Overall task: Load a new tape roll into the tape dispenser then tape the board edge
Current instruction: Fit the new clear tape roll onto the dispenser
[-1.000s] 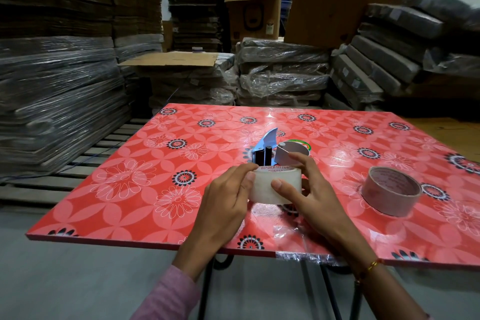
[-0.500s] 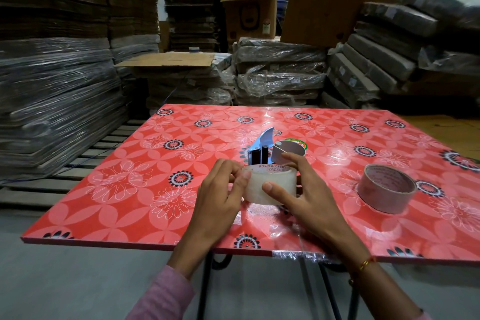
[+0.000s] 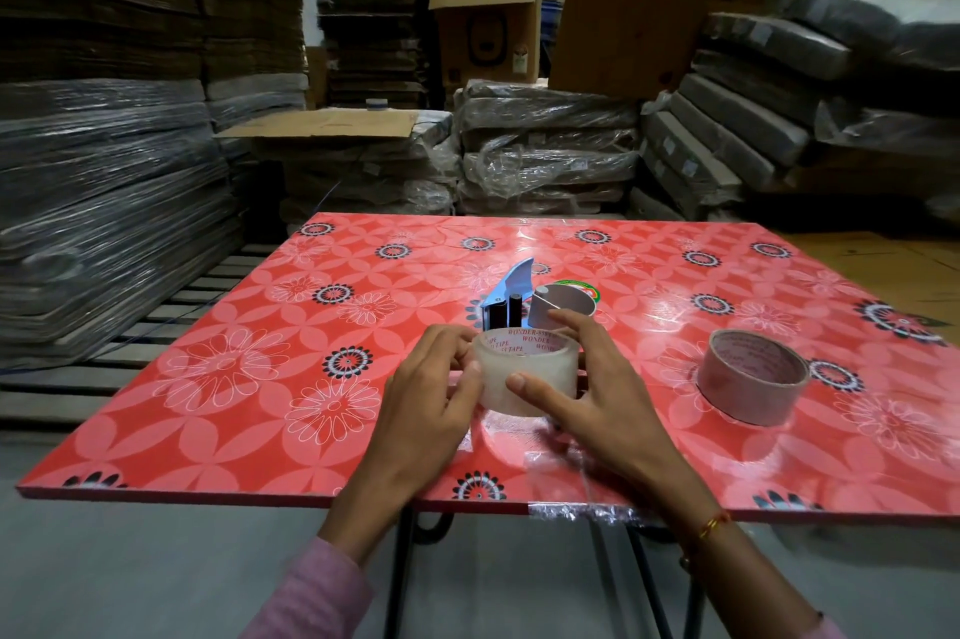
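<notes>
Tape roll point(image 3: 527, 373), clear and translucent with red print reading WONDER TAPE on its inner core, sat upright between both hands over the near middle of the board point(image 3: 218, 378). Left hand point(image 3: 428, 410) gripped its left side, thumb pressed to the outer wall, fingers curled round the far rim. Right hand point(image 3: 597, 394) grasped the right side, thumb on the near wall, index finger reaching over the far rim. Whether the roll touched the board could not be told. Tape dispenser point(image 3: 511, 300), blue with black rollers, stood just beyond the roll, an emptied brown core point(image 3: 563, 307) on it. Second brownish roll point(image 3: 750, 376) lay flat to the right, well apart. Crinkled clear tape point(image 3: 582, 511) covered part of the near edge.

Board was red with a floral print, glossy, on a dark metal stand point(image 3: 402, 581) over grey floor. Behind it were plastic-wrapped stacks point(image 3: 545, 160), cardboard boxes point(image 3: 485, 22) and a wooden pallet point(image 3: 171, 306) at left.

Compared with half a second before, the hands kept the same grip on the roll, shifted only slightly, and the dispenser and spare roll had not moved.
</notes>
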A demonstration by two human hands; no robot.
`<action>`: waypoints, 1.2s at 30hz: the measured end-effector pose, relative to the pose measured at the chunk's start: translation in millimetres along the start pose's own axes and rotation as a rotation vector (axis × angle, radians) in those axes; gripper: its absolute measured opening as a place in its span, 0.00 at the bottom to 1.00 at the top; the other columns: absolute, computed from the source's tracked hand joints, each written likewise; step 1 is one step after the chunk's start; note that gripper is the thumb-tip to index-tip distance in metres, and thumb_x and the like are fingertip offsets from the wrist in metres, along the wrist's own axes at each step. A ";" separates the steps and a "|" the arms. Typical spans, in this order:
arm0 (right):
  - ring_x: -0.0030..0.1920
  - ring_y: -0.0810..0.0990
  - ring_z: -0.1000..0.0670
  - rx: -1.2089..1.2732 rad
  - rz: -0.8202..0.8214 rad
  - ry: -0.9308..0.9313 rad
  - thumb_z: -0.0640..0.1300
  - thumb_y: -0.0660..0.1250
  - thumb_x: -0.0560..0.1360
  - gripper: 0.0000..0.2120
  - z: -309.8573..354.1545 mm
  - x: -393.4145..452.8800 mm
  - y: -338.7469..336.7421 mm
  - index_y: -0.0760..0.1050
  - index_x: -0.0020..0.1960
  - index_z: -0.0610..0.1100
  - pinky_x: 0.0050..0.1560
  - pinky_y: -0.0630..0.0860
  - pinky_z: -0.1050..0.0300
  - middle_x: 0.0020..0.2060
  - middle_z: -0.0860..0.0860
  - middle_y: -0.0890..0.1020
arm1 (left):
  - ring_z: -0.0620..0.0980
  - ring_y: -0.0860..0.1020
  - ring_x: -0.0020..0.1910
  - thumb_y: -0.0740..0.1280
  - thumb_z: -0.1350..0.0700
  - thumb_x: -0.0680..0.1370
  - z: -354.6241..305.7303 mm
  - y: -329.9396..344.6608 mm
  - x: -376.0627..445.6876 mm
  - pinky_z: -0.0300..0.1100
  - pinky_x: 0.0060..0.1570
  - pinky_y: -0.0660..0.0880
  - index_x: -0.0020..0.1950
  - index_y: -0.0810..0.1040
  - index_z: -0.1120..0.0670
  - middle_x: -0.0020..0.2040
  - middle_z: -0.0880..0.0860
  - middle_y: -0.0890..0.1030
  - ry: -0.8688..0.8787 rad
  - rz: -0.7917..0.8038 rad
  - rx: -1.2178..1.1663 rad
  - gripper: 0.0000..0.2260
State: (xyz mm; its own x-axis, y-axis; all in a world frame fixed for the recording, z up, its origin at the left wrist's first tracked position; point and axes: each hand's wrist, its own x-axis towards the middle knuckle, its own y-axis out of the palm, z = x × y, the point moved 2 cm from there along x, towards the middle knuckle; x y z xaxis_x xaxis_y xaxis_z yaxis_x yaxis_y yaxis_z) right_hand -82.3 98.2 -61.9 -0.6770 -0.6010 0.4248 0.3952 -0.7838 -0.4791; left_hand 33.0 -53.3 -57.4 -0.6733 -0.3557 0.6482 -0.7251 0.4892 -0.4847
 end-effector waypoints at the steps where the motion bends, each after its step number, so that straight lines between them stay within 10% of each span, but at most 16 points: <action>1: 0.62 0.78 0.56 0.011 -0.001 0.009 0.70 0.72 0.65 0.36 -0.6 0.2 0.0 0.66 0.69 0.63 0.61 0.78 0.46 0.64 0.63 0.75 | 0.40 0.77 0.48 0.61 0.57 0.79 0.3 -0.2 0.3 0.25 0.45 0.69 0.44 0.71 0.45 0.55 0.47 0.79 -0.015 0.000 -0.034 0.07; 8: 0.57 0.82 0.53 0.151 -0.011 0.088 0.69 0.74 0.65 0.35 -7.7 1.1 0.0 0.67 0.68 0.64 0.56 0.82 0.44 0.62 0.59 0.79 | 0.45 0.78 0.51 0.62 0.51 0.79 -0.8 3.1 -5.0 0.48 0.44 0.79 0.48 0.72 0.51 0.52 0.47 0.77 0.021 -0.024 0.035 0.05; 14: 0.57 0.82 0.55 0.116 -0.019 0.075 0.70 0.73 0.65 0.35 -7.6 1.3 1.0 0.67 0.68 0.65 0.57 0.81 0.46 0.62 0.61 0.78 | 0.45 0.77 0.48 0.61 0.56 0.80 -2.5 3.2 -1.7 0.42 0.43 0.78 0.46 0.72 0.53 0.51 0.48 0.76 0.043 -0.045 0.104 0.04; 20: 0.55 0.82 0.54 0.126 -0.019 0.086 0.71 0.70 0.66 0.34 -8.0 2.8 0.4 0.67 0.68 0.63 0.56 0.82 0.44 0.61 0.59 0.78 | 0.44 0.81 0.51 0.63 0.63 0.81 4.7 2.7 4.2 0.47 0.43 0.83 0.45 0.75 0.67 0.61 0.51 0.74 -0.361 0.093 -0.566 0.08; 25: 0.54 0.82 0.52 0.163 -0.020 0.111 0.73 0.69 0.66 0.31 -9.2 3.3 0.7 0.70 0.65 0.64 0.55 0.81 0.44 0.58 0.60 0.79 | 0.43 0.77 0.53 0.63 0.53 0.80 0.5 5.6 6.4 0.32 0.46 0.74 0.44 0.75 0.56 0.53 0.48 0.77 -0.135 -0.070 -0.158 0.08; 31: 0.53 0.82 0.50 0.276 -0.054 0.169 0.71 0.68 0.66 0.30 -11.5 7.1 1.2 0.73 0.63 0.59 0.57 0.80 0.43 0.57 0.56 0.81 | 0.49 0.73 0.47 0.58 0.54 0.83 -17.5 29.7 16.4 0.44 0.47 0.71 0.49 0.71 0.53 0.49 0.48 0.72 -0.033 -0.259 0.046 0.06; 36: 0.53 0.83 0.51 0.309 -0.078 0.187 0.75 0.68 0.64 0.32 -14.4 7.9 0.7 0.73 0.62 0.59 0.57 0.80 0.43 0.56 0.55 0.82 | 0.48 0.76 0.54 0.61 0.53 0.81 -7.9 41.1 23.5 0.54 0.54 0.77 0.46 0.75 0.55 0.54 0.48 0.75 -0.186 -0.234 -0.319 0.07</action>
State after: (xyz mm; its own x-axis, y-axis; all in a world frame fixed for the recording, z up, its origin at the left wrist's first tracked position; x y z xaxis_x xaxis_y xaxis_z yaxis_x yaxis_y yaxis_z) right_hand -96.4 95.1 -70.0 -0.8028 -0.5211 0.2898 0.4874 -0.8535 -0.1844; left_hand -11.5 -35.3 -57.4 -0.5319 -0.6094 0.5880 -0.7998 0.5897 -0.1123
